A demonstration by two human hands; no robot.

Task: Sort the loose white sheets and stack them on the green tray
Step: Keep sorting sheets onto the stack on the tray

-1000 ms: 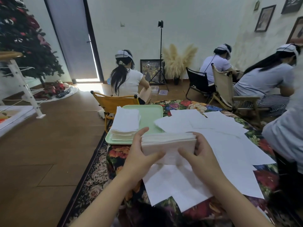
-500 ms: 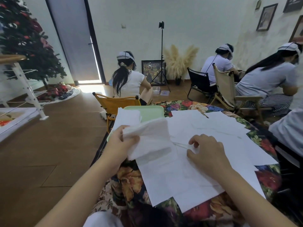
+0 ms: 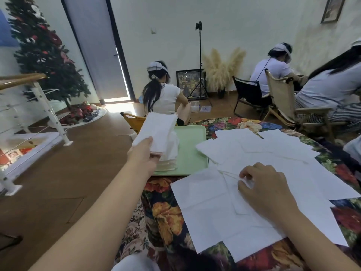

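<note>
left hand (image 3: 143,153) pinches a folded bundle of white sheets (image 3: 158,130) by its near end, thumb on top, holding it above the stack (image 3: 169,153) that sits at the left edge of the green tray (image 3: 192,145). the bundle is tilted, its far end higher, and is not yet flat on the stack.

right hand (image 3: 263,188) rests on the loose white sheets (image 3: 244,202) spread over the table's near half; fingers curled, tips pinching a sheet edge.

risks, as judged:
- the stack is tall and sits hard against the tray's left rim, and the tray lies at the table's left edge. a bundle set down off-centre could tip the pile to the floor.
- the grip is on one end only, so the bundle's layers could fan or slide apart on release.
- the loose sheets overlap closely. the right hand's pinch may lift two at once or drag neighbours toward the near edge, where some corners already overhang.

surface: table under a dark floral cloth (image 3: 168,214), tray at its far-left corner, loose sheets from centre to right edge.

room: wooden floor, white walls, a decorated tree (image 3: 45,55) at far left, a tripod stand (image 3: 199,61) and dried pampas grass (image 3: 222,69) by the back wall. three other people are seated on folding chairs, facing away.
</note>
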